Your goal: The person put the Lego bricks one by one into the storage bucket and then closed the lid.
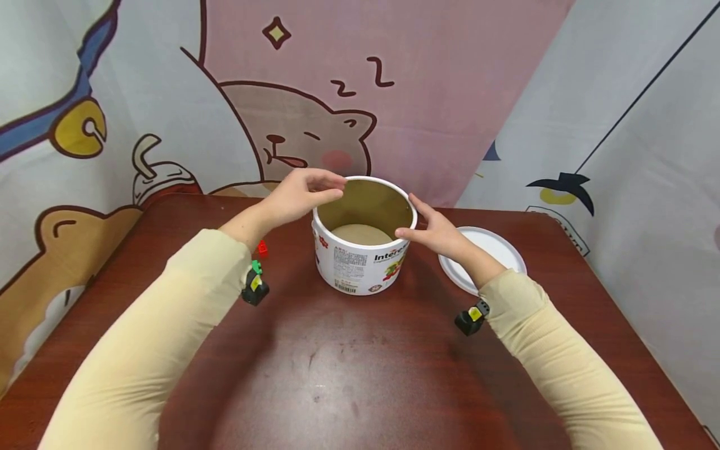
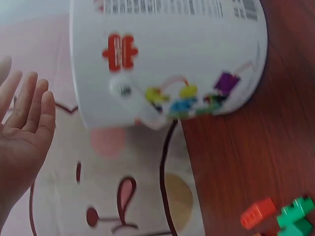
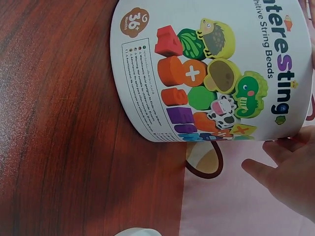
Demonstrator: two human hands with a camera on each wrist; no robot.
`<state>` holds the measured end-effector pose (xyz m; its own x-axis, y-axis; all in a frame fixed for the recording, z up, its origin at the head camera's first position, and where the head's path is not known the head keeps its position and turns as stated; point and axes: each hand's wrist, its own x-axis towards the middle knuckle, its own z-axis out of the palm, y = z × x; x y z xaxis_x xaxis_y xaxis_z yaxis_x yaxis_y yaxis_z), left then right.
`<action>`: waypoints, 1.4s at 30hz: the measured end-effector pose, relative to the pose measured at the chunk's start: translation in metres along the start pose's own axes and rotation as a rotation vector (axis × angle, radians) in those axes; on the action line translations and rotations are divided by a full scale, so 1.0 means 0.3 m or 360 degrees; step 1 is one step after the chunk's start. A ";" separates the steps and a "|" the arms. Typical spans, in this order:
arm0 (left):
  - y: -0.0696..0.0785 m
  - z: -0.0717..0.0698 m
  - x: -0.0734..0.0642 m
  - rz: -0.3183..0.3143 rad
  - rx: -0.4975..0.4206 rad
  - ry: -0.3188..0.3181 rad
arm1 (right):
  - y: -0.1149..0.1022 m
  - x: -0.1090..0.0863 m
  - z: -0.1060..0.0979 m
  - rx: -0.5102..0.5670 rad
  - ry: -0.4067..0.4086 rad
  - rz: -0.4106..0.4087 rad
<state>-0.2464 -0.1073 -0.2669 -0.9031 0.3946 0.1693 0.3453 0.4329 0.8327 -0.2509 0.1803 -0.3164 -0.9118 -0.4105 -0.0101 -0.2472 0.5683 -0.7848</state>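
A white round bucket (image 1: 353, 269) with printed bead pictures stands upright on the table, its top uncovered and its beige bottom showing inside. My left hand (image 1: 300, 195) is at its upper left rim, fingers extended; in the left wrist view that hand (image 2: 24, 128) shows a bare palm beside the bucket (image 2: 167, 64). At the right rim is my right hand (image 1: 435, 232), thumb and fingers spread along the edge. In the right wrist view, the right hand (image 3: 290, 172) has its fingertips right at the bucket's rim, partly hidden behind it.
The white lid (image 1: 495, 250) lies on the table (image 1: 349, 369) to the right, partly under my right forearm. Left of the bucket are a red block (image 1: 262, 249) and a green block (image 1: 257, 267). A printed cloth (image 1: 439, 94) hangs behind the table.
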 end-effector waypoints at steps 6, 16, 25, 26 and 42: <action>-0.087 -0.111 -0.086 -0.0175 0.0005 0.0139 | 0.000 0.005 -0.004 -0.0047 0.0005 0.0007; -0.277 -0.243 -0.269 -0.0452 0.0172 0.0303 | 0.002 0.004 0.000 -0.0085 0.0011 0.0016; -0.408 -0.266 -0.403 -0.0602 0.0180 0.0296 | 0.003 0.003 -0.007 -0.0149 0.0024 0.0048; -0.420 -0.269 -0.415 -0.0614 0.0176 0.0309 | 0.002 0.003 -0.007 -0.0158 0.0022 0.0050; -0.555 -0.271 -0.523 -0.0848 0.0145 0.0267 | -0.007 0.000 -0.007 -0.0168 0.0013 0.0053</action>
<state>-0.1830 -0.3072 -0.3891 -0.9843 -0.0285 -0.1741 -0.1553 0.6080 0.7786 -0.2509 0.1806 -0.3136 -0.9226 -0.3845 -0.0300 -0.2491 0.6536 -0.7147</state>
